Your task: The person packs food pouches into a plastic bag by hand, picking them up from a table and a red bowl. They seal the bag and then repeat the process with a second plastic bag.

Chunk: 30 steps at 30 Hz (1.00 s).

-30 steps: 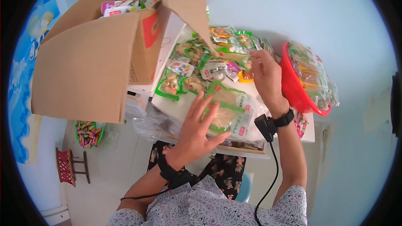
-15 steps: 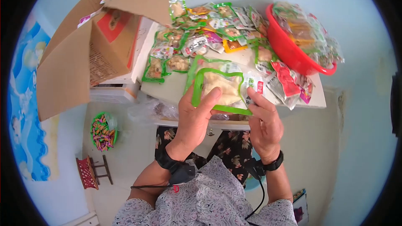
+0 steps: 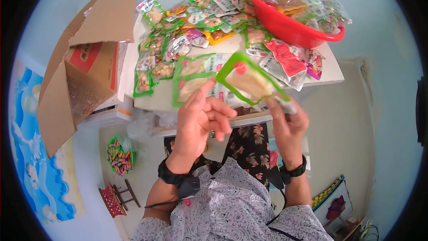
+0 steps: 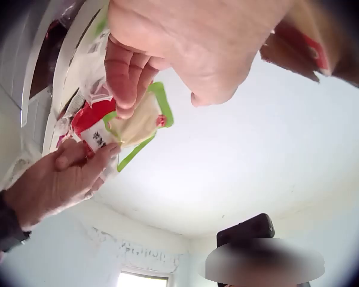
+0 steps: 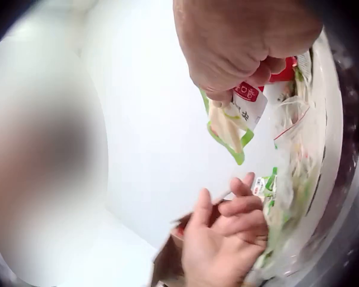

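A green-edged clear food packet [image 3: 250, 82] with pale contents is pinched in my right hand [image 3: 289, 129], between thumb and fingers at one end. It hangs tilted above the table front. My left hand [image 3: 196, 122] is beside it, fingers loosely bent and holding nothing. Below and behind the left hand, similar pale packets [image 3: 189, 68] lie flat on the white table [image 3: 154, 98]. From the right wrist view, the gripped packet [image 5: 227, 128] shows a red label near the fingers. The left wrist view shows the packet [image 4: 137, 125] just past the left fingertips.
Several food packets [image 3: 162, 69] cover the table's left and back. A red basin [image 3: 285, 29] heaped with packets stands at the back right, with red and silver packets [image 3: 285, 58] before it. An open cardboard box [image 3: 100, 13] is at the left. A green basket [image 3: 120, 172] sits on the floor.
The right hand came back from the pile to the front. Both hands held the packet half a second ago; now the left has let go and the right has lifted and tilted it.
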Motion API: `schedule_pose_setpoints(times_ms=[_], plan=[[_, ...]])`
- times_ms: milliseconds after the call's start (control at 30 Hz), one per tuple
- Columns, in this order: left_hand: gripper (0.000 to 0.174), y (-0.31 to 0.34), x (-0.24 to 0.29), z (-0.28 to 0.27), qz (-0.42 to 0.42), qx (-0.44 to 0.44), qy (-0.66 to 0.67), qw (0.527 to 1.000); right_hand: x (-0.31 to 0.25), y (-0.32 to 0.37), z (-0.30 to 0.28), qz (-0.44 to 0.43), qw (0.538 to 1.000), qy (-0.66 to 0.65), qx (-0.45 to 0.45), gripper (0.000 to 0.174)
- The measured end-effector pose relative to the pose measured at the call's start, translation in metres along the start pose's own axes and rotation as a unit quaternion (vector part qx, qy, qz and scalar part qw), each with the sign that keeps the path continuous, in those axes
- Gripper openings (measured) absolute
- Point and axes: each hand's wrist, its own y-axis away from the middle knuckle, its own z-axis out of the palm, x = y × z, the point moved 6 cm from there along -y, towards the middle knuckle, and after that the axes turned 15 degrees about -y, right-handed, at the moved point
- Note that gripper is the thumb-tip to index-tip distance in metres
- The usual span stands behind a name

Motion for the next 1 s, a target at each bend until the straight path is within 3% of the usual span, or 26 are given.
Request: schedule_pose_setpoints(times_ms=[100, 267, 333, 367, 400, 567, 633, 733, 833, 933, 1000], plan=[[0.067, -0.001, 0.008, -0.013, 0.027, 0.081, -0.153, 0.985, 0.015, -0.001, -0.015, 0.076, 0.979, -0.177, 0.062, 0.017], [0.033, -0.005, 0.023, -0.023, 0.116, 0.135, -0.266, 0.947, 0.032, 0.001, -0.029, 0.116, 0.952, -0.262, 0.112, 0.017], [0.035, -0.012, 0.021, -0.026, 0.191, 0.156, -0.334, 0.910, 0.034, -0.002, -0.040, 0.110, 0.942, -0.273, 0.159, 0.017], [0.036, -0.014, 0.025, -0.023, 0.228, 0.167, -0.367, 0.886, 0.038, -0.004, -0.046, 0.112, 0.946, -0.261, 0.156, 0.017], [0.037, -0.013, 0.028, -0.019, 0.203, 0.186, -0.405, 0.872, 0.045, -0.006, -0.054, 0.112, 0.950, -0.248, 0.153, 0.017], [0.045, -0.021, 0.033, 0.008, 0.261, 0.191, -0.584, 0.745, 0.060, -0.012, -0.053, 0.127, 0.954, -0.231, 0.144, 0.018], [0.049, -0.022, 0.036, 0.019, 0.300, 0.185, -0.635, 0.687, 0.062, -0.016, -0.048, 0.155, 0.945, -0.268, 0.108, 0.020], [0.056, -0.020, 0.040, 0.038, 0.345, 0.180, -0.647, 0.655, 0.062, -0.016, -0.033, 0.220, 0.931, -0.291, 0.025, 0.023], [0.060, -0.024, 0.031, 0.044, 0.306, 0.154, -0.654, 0.675, 0.066, -0.017, -0.021, 0.255, 0.914, -0.315, -0.029, 0.025], [0.051, -0.026, 0.021, 0.038, 0.275, 0.140, -0.657, 0.688, 0.072, -0.019, -0.017, 0.256, 0.905, -0.337, -0.046, 0.026], [0.043, -0.027, 0.014, 0.026, 0.220, 0.117, -0.563, 0.788, 0.078, -0.019, -0.015, 0.243, 0.902, -0.356, -0.033, 0.026]])
